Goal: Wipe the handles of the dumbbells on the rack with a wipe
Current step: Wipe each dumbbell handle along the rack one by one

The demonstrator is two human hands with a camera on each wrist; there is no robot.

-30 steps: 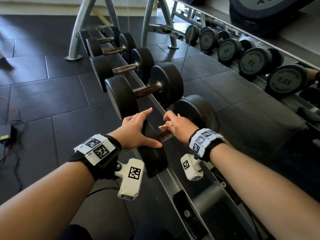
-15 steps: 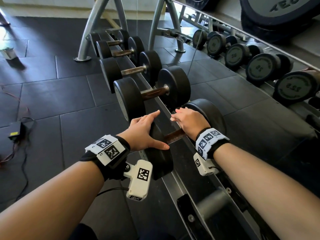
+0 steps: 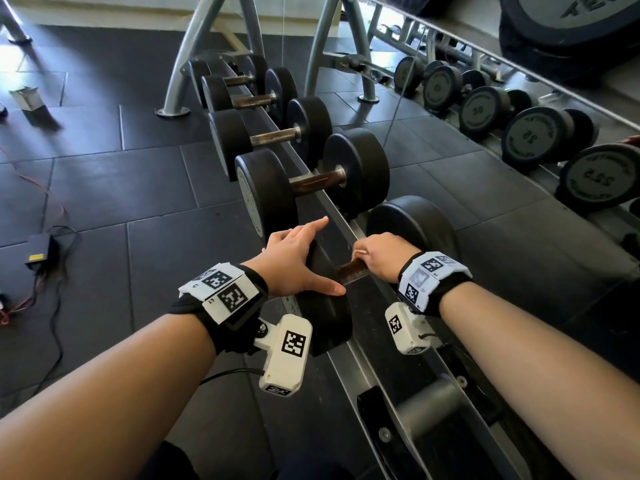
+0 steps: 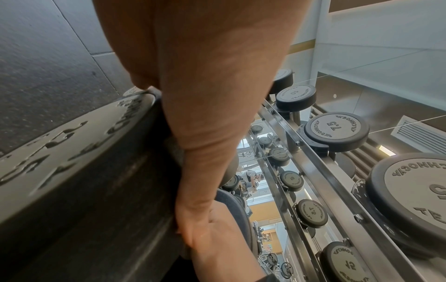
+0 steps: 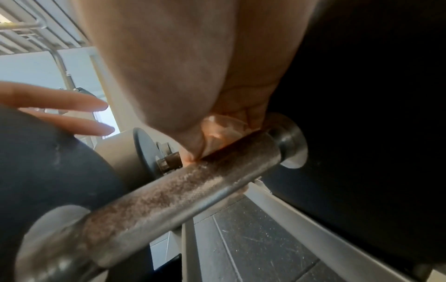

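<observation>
Dumbbell handle [image 3: 351,271] sits on the rack [image 3: 374,344] between my two hands. My right hand [image 3: 384,259] curls over its far end, apparently pressing a thin, translucent wipe [image 5: 222,131] against the bar. My left hand [image 3: 294,263] rests flat, fingers extended, on the near weight head [image 3: 329,320].

1. The floor [image 3: 104,188] is laid in large dark rubber tiles with visible seams; sunlit patches are seen at the far left.
2. Grey tubular frame legs [image 3: 194,57] are planted on the floor; round foot plates are noted at their bases.
3. A mirror wall [image 3: 485,188] is seen on the right; floor and weights are reflected in it.
4. A black box with a yellow label [image 3: 38,251] and red and black cables [image 3: 52,306] are lying at the left.
5. A ceiling vent grille [image 4: 419,131] is reflected in the left wrist view.
</observation>
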